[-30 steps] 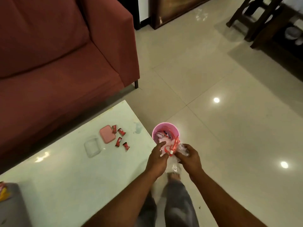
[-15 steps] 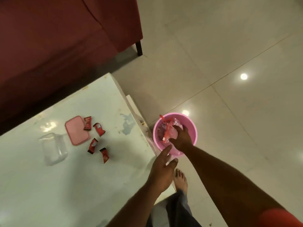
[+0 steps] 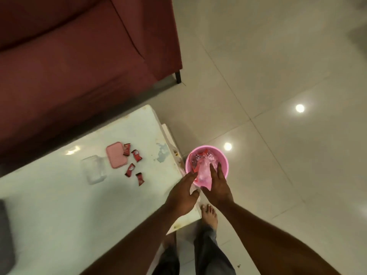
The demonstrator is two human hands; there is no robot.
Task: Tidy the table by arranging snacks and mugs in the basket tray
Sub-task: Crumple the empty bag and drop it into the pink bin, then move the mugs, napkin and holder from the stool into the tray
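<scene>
1. Right hand (image 3: 217, 187) is spread flat now, fingers straight, laid over the clear wrapper (image 3: 204, 172) inside the pink bin (image 3: 226, 161). Nothing is gripped by it.
2. Half a second ago that wrapper was clutched by the same hand down in the bin, and a second ago it was held between both hands above the rim. So it has been let go, and it looks to be pressed down into the bin.
3. Left hand (image 3: 182, 193) has been brought across from the table corner to the bin's near rim, fingers stretched out and loose. Whether the rim is actually touched cannot be told.
4. The bin is stood on the floor, just beside the corner of the table (image 3: 59, 205).
5. Four red snack packets (image 3: 136, 155) are left scattered on the table by a pink lid (image 3: 116, 154), one of them against the lid's right edge. A clear container (image 3: 93, 169) is set just to the lid's left.
6. No mugs and no basket tray can be made out. A grey object (image 3: 5, 235) at the table's left edge is cut off by the frame.
7. The rubbish step appears finished and both hands are freed. The packets are judged the likely next pick-up, and the arranging itself is hardly begun.
</scene>
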